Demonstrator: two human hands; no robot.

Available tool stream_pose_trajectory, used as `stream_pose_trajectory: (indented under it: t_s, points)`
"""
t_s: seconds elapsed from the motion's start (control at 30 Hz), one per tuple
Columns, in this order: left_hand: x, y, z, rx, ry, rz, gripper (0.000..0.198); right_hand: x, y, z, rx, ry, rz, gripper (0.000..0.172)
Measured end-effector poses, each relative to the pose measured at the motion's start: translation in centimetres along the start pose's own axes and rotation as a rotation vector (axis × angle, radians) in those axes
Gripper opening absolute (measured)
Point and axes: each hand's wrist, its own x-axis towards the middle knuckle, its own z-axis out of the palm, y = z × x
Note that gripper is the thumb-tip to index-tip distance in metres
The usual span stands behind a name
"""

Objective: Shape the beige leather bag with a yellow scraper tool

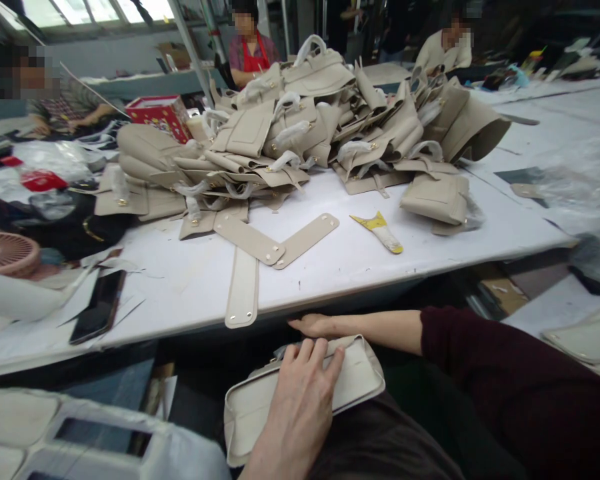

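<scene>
Bag rests tilted on a person's lap, a pale, rimmed panel uppermost, just short of the work table; the left hand lies across it, fingers spread and bent over the far rim, holding it, while the right hand reaches beyond that rim into shade, and whether it grips anything cannot be told. Only the left hand visibly steadies the piece, so a loosened hold could let it slide down the sloping lap, and a hard press could crease the soft panel. Beyond the right hand, one strip has its near end at the table's edge, where a rising hand or the dark sleeve might knock it to the floor. To the left, a phone lies just as close to that edge and looks open to the same bump. Two more strips overlap farther in, and their metal studs could mark the leather if dragged across each other. Near them sits a yellow tool with whitish smears; were those wet, they could stain whatever touches it. Behind rises a loose heap of similar pieces, their film-wrapped handles jumbled together, so a tug on one could topple its neighbors; farthest back, well apart, a co-worker in a red apron stands beyond the heap
</scene>
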Motion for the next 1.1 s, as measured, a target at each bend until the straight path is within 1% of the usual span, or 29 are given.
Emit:
stream_pose_trajectory:
  t_s: [0.07, 0.13, 0.2, 0.33, 0.4, 0.47, 0.53, 0.57, 0.63, 0.67, 0.7, 0.73, 0.8, 0.83, 0.87, 0.93, 1.0, 1.1]
  points:
    - [-0.2, 0.3, -0.3, 0.012, -0.004, -0.009, 0.049, -0.3, -0.9, -0.7, -0.111, -0.005, 0.048, 0.045]
    - [-0.3, 0.5, -0.4, 0.018, 0.006, -0.022, 0.048, -1.3, -1.9, -1.2, -0.180, -0.009, 0.037, 0.055]
    - [-0.6, 0.6, -0.3, 0.013, 0.028, -0.031, 0.047, -2.5, -3.0, -1.4, -0.255, -0.025, 0.004, 0.060]
    - [-1.1, 0.7, 0.3, -0.028, 0.102, -0.023, 0.045, -4.5, -4.4, -1.4, -0.440, -0.063, -0.068, 0.058]
    - [-1.5, 0.6, 0.5, -0.078, 0.130, -0.026, 0.038, -5.1, -4.7, -1.2, -0.535, -0.083, -0.123, 0.053]
    - [-2.1, 0.2, 0.3, -0.176, 0.145, -0.049, 0.030, -5.6, -4.8, -0.9, -0.632, -0.108, -0.186, 0.043]
    - [-2.9, -1.1, -0.1, -0.329, 0.177, -0.103, 0.029, -6.1, -4.8, -0.5, -0.723, -0.114, -0.240, 0.038]
    - [-3.3, -2.1, -0.2, -0.419, 0.209, -0.148, 0.029, -6.3, -4.8, -0.3, -0.763, -0.105, -0.262, 0.037]
    - [-4.3, -5.0, -0.2, -0.621, 0.255, -0.289, 0.033, -6.6, -4.8, 0.1, -0.826, -0.073, -0.290, 0.038]
    - [-4.8, -6.8, 0.1, -0.731, 0.253, -0.377, 0.036, -6.7, -4.9, 0.2, -0.848, -0.053, -0.294, 0.040]
    - [-5.2, -8.5, 0.7, -0.855, 0.213, -0.485, 0.040, -6.8, -5.0, 0.4, -0.865, -0.032, -0.293, 0.044]
    - [-5.6, -10.2, 1.5, -1.005, 0.141, -0.599, 0.045, -6.8, -5.1, 0.5, -0.879, -0.014, -0.288, 0.049]
    - [-6.1, -12.7, 3.6, -1.162, 0.059, -0.710, 0.056, -6.9, -5.3, 0.8, -0.902, 0.014, -0.279, 0.060]
    - [-6.1, -13.5, 4.9, -1.235, 0.022, -0.744, 0.061, -6.9, -5.4, 0.8, -0.914, 0.020, -0.279, 0.061]
    - [-6.1, -13.9, 6.1, -1.301, -0.003, -0.762, 0.064, -6.9, -5.5, 0.9, -0.925, 0.022, -0.284, 0.060]
    - [-5.8, -13.8, 8.5, -1.429, -0.020, -0.795, 0.063, -6.9, -5.6, 1.0, -0.944, 0.023, -0.296, 0.058]
    - [-5.4, -13.1, 10.5, -1.537, 0.011, -0.829, 0.054, -6.8, -5.5, 1.1, -0.959, 0.021, -0.306, 0.057]
    - [-5.1, -12.3, 12.6, -1.672, 0.092, -0.879, 0.039, -6.6, -5.5, 1.4, -0.979, 0.011, -0.314, 0.056]
